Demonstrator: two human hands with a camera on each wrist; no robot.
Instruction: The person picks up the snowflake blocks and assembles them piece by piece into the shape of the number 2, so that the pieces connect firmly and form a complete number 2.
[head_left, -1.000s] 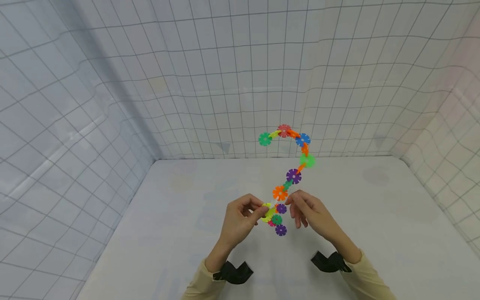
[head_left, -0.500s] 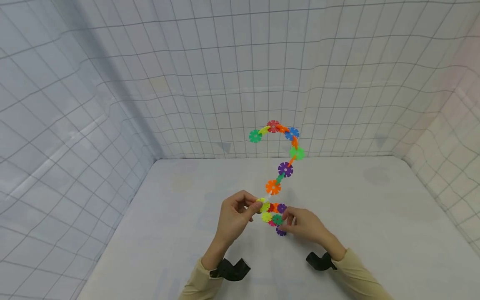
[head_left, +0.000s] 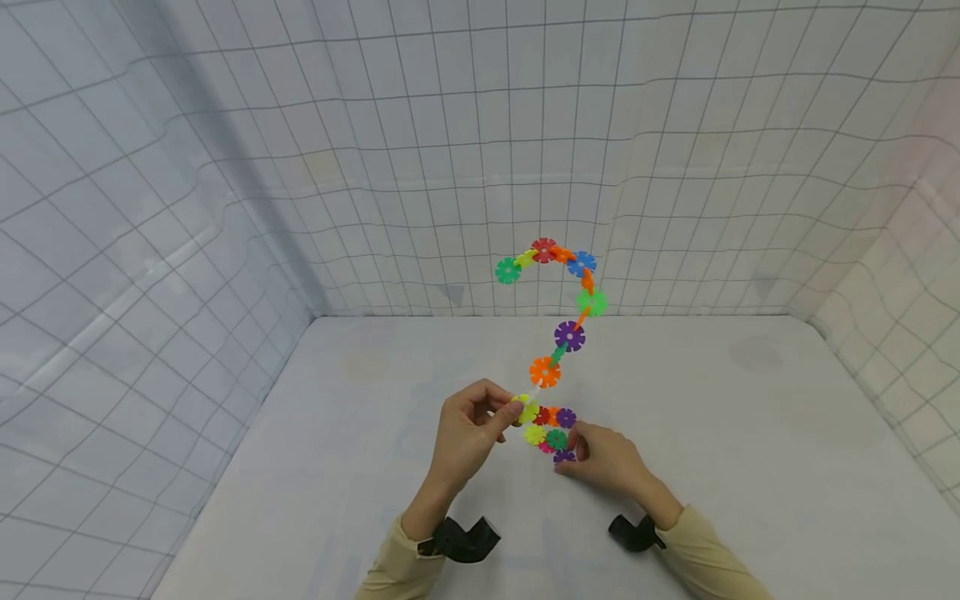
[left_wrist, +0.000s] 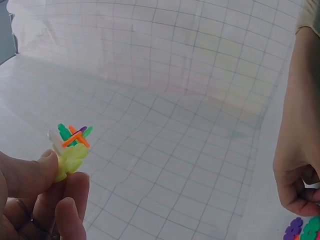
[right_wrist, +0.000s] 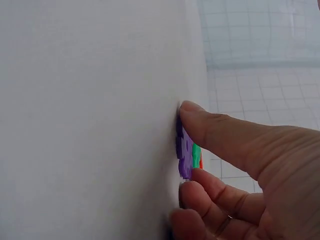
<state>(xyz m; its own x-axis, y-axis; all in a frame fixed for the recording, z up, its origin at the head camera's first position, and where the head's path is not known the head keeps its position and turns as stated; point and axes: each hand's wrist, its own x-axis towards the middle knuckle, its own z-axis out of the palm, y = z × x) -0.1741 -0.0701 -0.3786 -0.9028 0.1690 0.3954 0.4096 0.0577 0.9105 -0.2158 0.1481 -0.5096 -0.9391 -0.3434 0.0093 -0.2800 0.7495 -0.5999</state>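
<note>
My left hand pinches a yellow snowflake disc between thumb and fingers. From that disc a curved chain of interlocked snowflake discs rises, through a white one, an orange one and a purple one, to a green disc at its far end. Low at the table, my right hand has thumb and forefinger at opposite edges of a loose purple disc. Beside it lie a green disc and a yellow disc, with a pink one partly covered.
Another short row of loose discs holds a red one, an orange one and a purple one, just behind the right fingertips. The white table meets grid-patterned sheeting at the back and sides.
My right hand has come down from beside the chain to the loose purple disc on the table. The left hand has shifted slightly left with the chain, uncovering the row of loose discs.
</note>
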